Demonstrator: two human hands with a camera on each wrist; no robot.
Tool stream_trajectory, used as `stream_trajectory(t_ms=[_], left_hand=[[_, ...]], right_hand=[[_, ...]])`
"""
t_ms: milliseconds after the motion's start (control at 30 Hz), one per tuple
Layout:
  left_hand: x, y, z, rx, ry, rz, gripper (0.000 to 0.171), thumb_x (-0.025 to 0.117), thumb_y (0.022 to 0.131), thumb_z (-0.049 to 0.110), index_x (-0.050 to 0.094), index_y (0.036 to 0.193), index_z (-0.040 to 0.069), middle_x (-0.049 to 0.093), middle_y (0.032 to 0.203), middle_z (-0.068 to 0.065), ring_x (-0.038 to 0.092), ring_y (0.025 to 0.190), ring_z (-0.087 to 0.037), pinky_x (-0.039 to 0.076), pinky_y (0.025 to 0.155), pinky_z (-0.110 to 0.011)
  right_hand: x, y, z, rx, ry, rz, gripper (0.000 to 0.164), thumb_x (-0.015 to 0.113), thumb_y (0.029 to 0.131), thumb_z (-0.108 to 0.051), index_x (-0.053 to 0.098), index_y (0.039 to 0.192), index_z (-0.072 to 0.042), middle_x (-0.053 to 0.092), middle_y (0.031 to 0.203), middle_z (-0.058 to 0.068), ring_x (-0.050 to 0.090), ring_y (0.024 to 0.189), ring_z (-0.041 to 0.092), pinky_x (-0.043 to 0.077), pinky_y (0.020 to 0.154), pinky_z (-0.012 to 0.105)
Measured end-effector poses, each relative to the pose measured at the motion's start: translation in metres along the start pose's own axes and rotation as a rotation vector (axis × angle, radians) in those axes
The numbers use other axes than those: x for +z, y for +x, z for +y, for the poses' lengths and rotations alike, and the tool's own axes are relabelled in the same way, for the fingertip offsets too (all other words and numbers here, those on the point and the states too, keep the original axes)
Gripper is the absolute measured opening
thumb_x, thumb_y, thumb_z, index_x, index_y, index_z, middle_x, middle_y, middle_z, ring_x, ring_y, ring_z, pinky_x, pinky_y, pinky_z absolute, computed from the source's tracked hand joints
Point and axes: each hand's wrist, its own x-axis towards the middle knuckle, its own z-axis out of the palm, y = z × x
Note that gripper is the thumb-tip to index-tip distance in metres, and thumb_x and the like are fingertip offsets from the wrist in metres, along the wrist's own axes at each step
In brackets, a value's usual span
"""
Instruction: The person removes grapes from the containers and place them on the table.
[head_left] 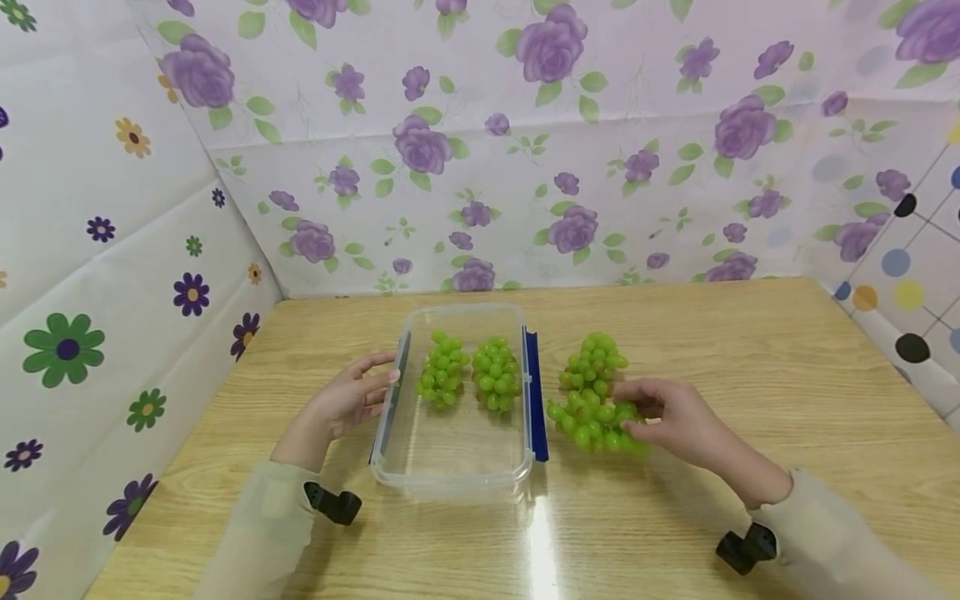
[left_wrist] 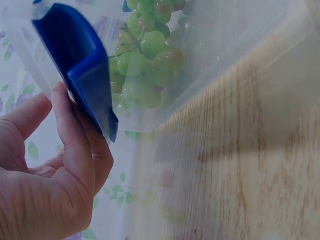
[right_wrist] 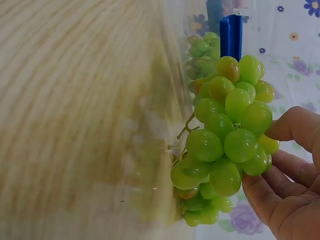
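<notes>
Toward the back edge of the table [head_left: 720, 333], the clear box [head_left: 450, 481] meets our relaxed left hand [head_left: 347, 400] at its left side. Off the box's right side, our nearer right hand [head_left: 678, 419] pinches the front grape bunch [head_left: 588, 421], which lies crosswise.

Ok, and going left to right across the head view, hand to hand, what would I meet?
Left hand, left grape bunch in the container, right grape bunch inside, right blue flap, grapes outside, right hand.

Two grape clusters [head_left: 496, 373] in the container [head_left: 450, 481], two bunches [head_left: 588, 419] to its right
</notes>
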Motion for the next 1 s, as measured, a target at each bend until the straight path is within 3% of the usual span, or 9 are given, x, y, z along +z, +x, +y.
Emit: stream_trajectory(t_ms=[300,567,1000], left_hand=[[0.001,0.001,0.001,-0.009,-0.007,0.007,0.065,0.057,0.096,0.025,0.023,0.15,0.013,0.055,0.113,-0.001,0.063,0.089,-0.006,0.052,0.074,-0.02],[0.001,0.0,0.0,-0.002,-0.025,0.009,0.065,0.058,0.096,0.024,0.023,0.15,0.012,0.058,0.103,0.004,0.063,0.085,-0.005,0.052,0.071,-0.02],[0.0,0.0,0.001,-0.002,-0.049,-0.002,0.065,0.058,0.096,0.023,0.023,0.15,0.012,0.057,0.104,0.002,0.062,0.082,-0.005,0.052,0.071,-0.02]], right_hand=[[0.008,-0.005,0.008,-0.008,0.028,-0.05,0.032,0.073,0.079,-0.003,0.065,0.11,0.005,0.067,0.106,0.016,0.064,0.092,0.025,0.055,0.075,0.027],[0.015,-0.004,0.011,-0.028,0.046,-0.078,0.029,0.072,0.08,-0.002,0.065,0.107,0.003,0.067,0.104,0.013,0.064,0.092,0.025,0.055,0.075,0.025],[0.018,-0.005,0.015,0.025,0.076,-0.129,0.028,0.069,0.086,-0.012,0.065,0.111,0.001,0.066,0.108,0.013,0.061,0.096,0.024,0.054,0.079,0.03]])
